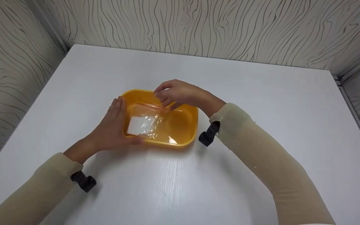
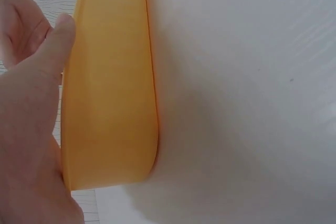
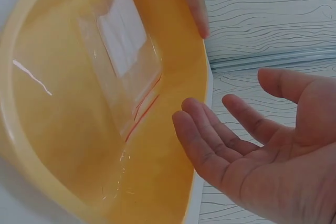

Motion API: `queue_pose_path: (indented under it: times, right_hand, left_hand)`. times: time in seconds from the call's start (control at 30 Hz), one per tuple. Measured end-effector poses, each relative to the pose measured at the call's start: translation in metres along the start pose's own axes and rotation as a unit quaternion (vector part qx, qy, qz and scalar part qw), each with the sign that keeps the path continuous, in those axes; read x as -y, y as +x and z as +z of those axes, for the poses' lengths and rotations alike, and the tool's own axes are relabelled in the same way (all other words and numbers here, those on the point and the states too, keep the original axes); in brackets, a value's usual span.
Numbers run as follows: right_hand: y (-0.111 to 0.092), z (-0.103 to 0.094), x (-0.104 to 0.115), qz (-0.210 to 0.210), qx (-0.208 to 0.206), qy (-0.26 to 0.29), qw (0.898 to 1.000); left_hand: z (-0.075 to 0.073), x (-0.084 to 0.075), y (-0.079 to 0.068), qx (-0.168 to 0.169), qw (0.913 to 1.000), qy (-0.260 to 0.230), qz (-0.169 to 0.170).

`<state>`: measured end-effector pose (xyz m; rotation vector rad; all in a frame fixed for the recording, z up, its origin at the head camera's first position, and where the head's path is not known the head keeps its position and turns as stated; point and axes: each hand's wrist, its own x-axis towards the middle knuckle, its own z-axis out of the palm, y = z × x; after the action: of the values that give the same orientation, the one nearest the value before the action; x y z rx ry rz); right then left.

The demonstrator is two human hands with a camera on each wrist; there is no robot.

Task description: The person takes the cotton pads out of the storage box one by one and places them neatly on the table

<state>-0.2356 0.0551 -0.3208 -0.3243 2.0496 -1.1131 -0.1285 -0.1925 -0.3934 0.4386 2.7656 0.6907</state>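
Note:
A yellow plastic basin (image 1: pixel 180 125) with rounded corners stands on the white table. In it lies a clear zip bag (image 3: pixel 113 85) with red lines along its seal and a white, flat rectangular piece (image 1: pixel 141 125) at one end. My left hand (image 1: pixel 111 128) holds the basin's near left corner, fingers along the left side and thumb at the front rim. Above the far rim, my right hand (image 1: pixel 180 93) hangs with loosely bent fingers, and in the right wrist view nothing is between the fingers (image 3: pixel 207 153) and thumb.
The white table (image 1: pixel 261 93) extends around the basin on all sides. Behind it rises a wall panel (image 1: pixel 180 25) with a wood-grain line pattern, and similar panels stand at the left and right. Black wrist devices (image 1: pixel 209 134) sit at both sleeve cuffs.

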Motion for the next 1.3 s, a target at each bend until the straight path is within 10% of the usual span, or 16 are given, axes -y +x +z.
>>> queue_pose_path:
  times: [1.3]
  right_hand:
    - [0.033, 0.028, -0.012, 0.071, 0.019, 0.008, 0.997]
  left_hand:
    - [-0.001, 0.0, 0.0, 0.01, 0.9999, -0.006, -0.012]
